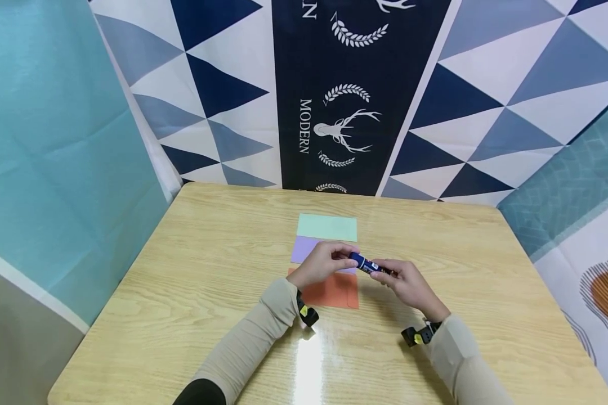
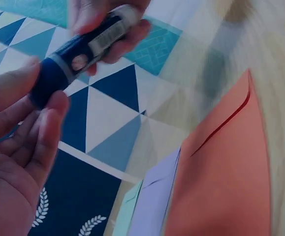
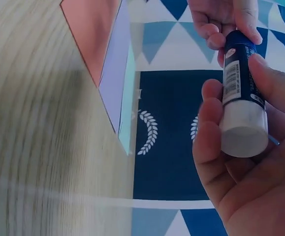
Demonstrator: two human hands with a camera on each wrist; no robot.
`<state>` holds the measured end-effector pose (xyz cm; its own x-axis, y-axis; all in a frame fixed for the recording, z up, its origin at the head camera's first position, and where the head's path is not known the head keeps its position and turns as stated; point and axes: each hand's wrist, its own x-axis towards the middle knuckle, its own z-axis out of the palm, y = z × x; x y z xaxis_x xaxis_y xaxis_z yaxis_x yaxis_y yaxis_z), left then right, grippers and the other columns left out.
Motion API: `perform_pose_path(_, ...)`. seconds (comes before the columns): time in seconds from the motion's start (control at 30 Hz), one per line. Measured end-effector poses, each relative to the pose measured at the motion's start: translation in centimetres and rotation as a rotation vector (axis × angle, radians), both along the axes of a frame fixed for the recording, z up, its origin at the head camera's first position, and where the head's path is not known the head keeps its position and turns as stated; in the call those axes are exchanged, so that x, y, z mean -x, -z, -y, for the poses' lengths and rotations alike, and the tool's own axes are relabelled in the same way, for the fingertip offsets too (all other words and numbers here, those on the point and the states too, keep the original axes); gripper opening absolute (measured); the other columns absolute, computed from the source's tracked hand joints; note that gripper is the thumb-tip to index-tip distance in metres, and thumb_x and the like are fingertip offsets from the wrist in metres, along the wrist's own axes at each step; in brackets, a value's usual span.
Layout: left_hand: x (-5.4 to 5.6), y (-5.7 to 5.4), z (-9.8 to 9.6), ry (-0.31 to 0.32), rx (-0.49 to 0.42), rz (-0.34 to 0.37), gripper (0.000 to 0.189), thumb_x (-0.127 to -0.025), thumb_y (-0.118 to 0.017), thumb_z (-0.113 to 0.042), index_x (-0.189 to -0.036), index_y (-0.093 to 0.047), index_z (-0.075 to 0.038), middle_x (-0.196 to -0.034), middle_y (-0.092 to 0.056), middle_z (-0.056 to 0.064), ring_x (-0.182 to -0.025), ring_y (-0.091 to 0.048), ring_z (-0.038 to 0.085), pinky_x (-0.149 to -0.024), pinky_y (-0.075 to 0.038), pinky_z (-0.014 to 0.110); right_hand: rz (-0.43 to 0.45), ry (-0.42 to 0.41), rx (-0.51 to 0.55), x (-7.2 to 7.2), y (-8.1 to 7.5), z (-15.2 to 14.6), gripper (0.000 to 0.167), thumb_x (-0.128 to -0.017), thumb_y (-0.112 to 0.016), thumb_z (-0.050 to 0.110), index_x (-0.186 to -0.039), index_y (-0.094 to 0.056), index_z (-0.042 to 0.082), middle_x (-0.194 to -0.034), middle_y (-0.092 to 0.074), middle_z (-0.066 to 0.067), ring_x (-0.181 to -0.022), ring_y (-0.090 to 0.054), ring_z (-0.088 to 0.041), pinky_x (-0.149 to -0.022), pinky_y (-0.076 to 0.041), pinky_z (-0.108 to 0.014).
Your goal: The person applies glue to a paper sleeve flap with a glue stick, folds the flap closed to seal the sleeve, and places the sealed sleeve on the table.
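Observation:
A dark blue glue stick (image 1: 366,265) with a white base is held in the air between both hands. My left hand (image 1: 324,262) pinches its blue cap end (image 2: 51,81) between thumb and fingers. Around the barrel and white base (image 3: 244,130) curl the fingers of my right hand (image 1: 407,281). Below lie three envelopes in a column: an orange one (image 1: 334,293) nearest, a purple one (image 1: 303,248) in the middle, partly hidden by the left hand, and a mint green one (image 1: 326,226) farthest. In the left wrist view, a flap line shows on the orange envelope.
The envelopes lie on a light wood table (image 1: 208,270). Behind its far edge hangs a patterned cloth (image 1: 223,135) with triangles and a dark deer panel. A teal cloth (image 1: 61,157) borders the left side, another patterned cloth (image 1: 582,236) the right.

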<state>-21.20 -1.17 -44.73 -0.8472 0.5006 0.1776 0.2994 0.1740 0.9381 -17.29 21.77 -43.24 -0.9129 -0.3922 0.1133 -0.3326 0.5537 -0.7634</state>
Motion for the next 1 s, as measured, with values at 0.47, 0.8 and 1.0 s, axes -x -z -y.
perform_pose_path(0.47,-0.6,0.8,0.3,0.0,-0.029,0.032,0.031,-0.089,-0.07,-0.01,-0.117,-0.067,0.002,-0.1,-0.07,0.019,-0.078,-0.06,0.003,-0.073,-0.052,0.016,0.083,-0.031,0.007,0.2,0.4,0.2,0.032,-0.093,-0.066,0.017,-0.116,-0.067,-0.003,-0.077,-0.063,-0.016,-0.061,-0.051,-0.009,-0.053,-0.044,-0.024)
perform_pose_path(0.8,-0.7,1.1,0.3,0.03,-0.016,0.083,0.034,-0.089,-0.071,-0.011,-0.119,-0.065,0.004,-0.106,-0.07,0.019,-0.081,-0.06,0.004,-0.074,-0.05,0.014,0.144,-0.038,-0.004,0.3,0.4,0.6,0.036,-0.092,-0.067,0.021,-0.119,-0.067,-0.003,-0.08,-0.064,-0.019,-0.063,-0.051,-0.012,-0.055,-0.045,-0.023)
perform_pose_path(1.0,-0.9,0.6,0.5,0.026,-0.017,0.086,0.034,-0.088,-0.071,-0.011,-0.118,-0.065,0.003,-0.105,-0.07,0.02,-0.083,-0.061,0.006,-0.075,-0.051,0.015,0.148,-0.037,-0.004,0.3,0.6,0.6,0.036,-0.092,-0.067,0.021,-0.119,-0.066,-0.003,-0.08,-0.065,-0.019,-0.063,-0.051,-0.011,-0.055,-0.045,-0.023)
